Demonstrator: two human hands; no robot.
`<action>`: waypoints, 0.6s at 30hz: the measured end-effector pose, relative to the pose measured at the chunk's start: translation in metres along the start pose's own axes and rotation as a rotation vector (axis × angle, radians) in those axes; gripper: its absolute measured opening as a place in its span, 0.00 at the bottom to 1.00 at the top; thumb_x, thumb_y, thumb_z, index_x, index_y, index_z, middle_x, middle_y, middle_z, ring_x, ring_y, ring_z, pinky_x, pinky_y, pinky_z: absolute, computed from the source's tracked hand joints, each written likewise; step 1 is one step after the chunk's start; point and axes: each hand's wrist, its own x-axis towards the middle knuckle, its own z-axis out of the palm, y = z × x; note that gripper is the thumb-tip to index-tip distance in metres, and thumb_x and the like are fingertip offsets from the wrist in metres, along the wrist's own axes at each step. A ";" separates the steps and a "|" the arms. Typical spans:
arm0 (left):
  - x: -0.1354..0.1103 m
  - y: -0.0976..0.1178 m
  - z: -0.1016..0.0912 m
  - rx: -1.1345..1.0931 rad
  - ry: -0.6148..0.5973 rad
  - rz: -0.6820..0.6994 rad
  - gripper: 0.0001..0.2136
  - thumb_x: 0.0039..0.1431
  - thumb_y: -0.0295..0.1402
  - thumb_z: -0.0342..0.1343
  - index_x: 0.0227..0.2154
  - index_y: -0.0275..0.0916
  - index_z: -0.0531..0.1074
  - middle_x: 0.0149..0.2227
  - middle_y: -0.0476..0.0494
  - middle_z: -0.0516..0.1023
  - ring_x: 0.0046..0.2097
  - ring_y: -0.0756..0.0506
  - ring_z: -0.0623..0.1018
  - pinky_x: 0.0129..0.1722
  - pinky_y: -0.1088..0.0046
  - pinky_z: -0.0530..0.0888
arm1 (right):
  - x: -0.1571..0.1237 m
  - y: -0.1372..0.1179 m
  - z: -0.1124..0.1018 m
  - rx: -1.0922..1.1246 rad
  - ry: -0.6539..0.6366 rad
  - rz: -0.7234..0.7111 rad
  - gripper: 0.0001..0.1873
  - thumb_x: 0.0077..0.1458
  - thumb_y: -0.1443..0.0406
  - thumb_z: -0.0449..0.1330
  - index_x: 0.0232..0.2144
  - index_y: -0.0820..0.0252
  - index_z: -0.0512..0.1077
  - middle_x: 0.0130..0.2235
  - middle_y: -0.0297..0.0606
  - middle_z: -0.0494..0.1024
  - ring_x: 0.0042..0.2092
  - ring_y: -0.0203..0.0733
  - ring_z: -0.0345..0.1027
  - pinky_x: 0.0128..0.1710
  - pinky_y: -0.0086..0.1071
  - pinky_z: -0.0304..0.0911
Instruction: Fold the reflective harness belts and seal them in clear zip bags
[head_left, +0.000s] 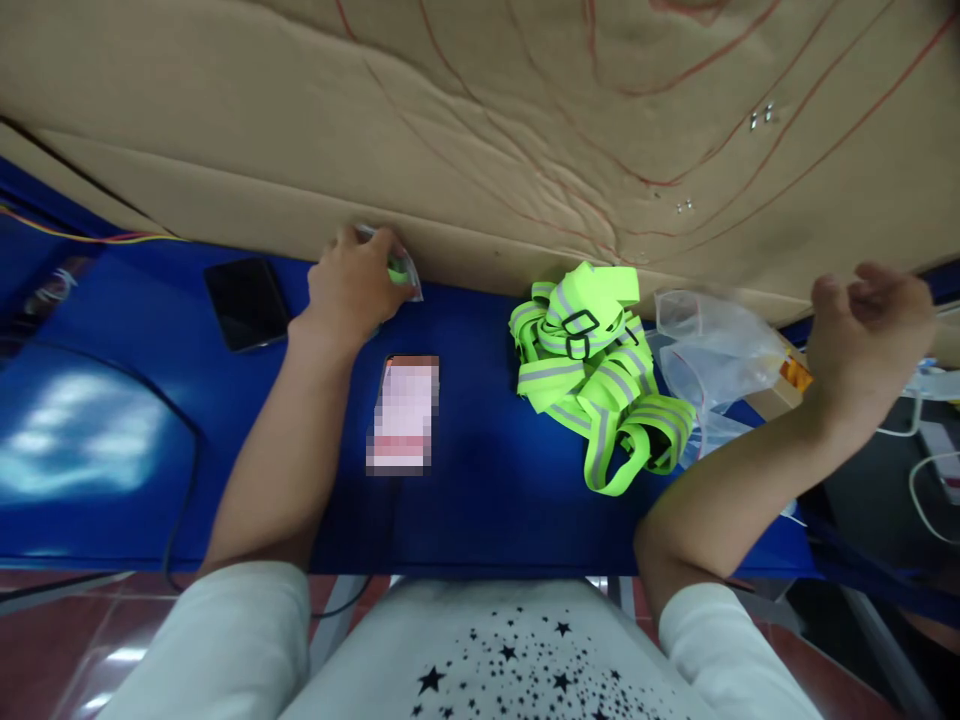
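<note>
My left hand (356,285) is pinching a small, clear plastic packet (409,272); my right hand (870,345) is hovering, fingers loosely half-open, near limp translucent bags (716,350) and tangled neon-green, grey-striped fabric straps (553,373).

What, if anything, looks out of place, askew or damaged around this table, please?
The cardboard behind the blue table is creased and wrinkled above the reflective straps, so it looks worn. The straps lie in a loose tangle rather than neatly coiled. Nothing looks spilled.
</note>
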 end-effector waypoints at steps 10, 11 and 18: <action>-0.008 0.024 -0.008 -0.139 -0.061 0.243 0.17 0.42 0.29 0.74 0.36 0.40 0.76 0.36 0.47 0.78 0.41 0.43 0.73 0.50 0.65 0.67 | -0.087 -0.228 -0.045 0.842 -0.665 -0.190 0.11 0.69 0.59 0.60 0.47 0.55 0.79 0.45 0.40 0.83 0.45 0.41 0.76 0.45 0.37 0.70; -0.012 0.031 -0.008 -0.203 -0.120 0.286 0.15 0.45 0.31 0.74 0.36 0.40 0.77 0.38 0.46 0.80 0.41 0.43 0.75 0.48 0.66 0.69 | -0.095 -0.234 -0.040 0.839 -0.771 -0.199 0.11 0.69 0.57 0.60 0.46 0.54 0.79 0.44 0.39 0.83 0.43 0.42 0.76 0.44 0.37 0.69; -0.045 0.077 -0.003 -0.348 -0.525 0.368 0.17 0.51 0.42 0.71 0.40 0.41 0.76 0.42 0.47 0.82 0.47 0.42 0.81 0.42 0.71 0.75 | -0.110 -0.235 -0.005 0.655 -1.077 -0.294 0.16 0.67 0.53 0.61 0.32 0.58 0.74 0.32 0.35 0.79 0.33 0.38 0.69 0.36 0.34 0.57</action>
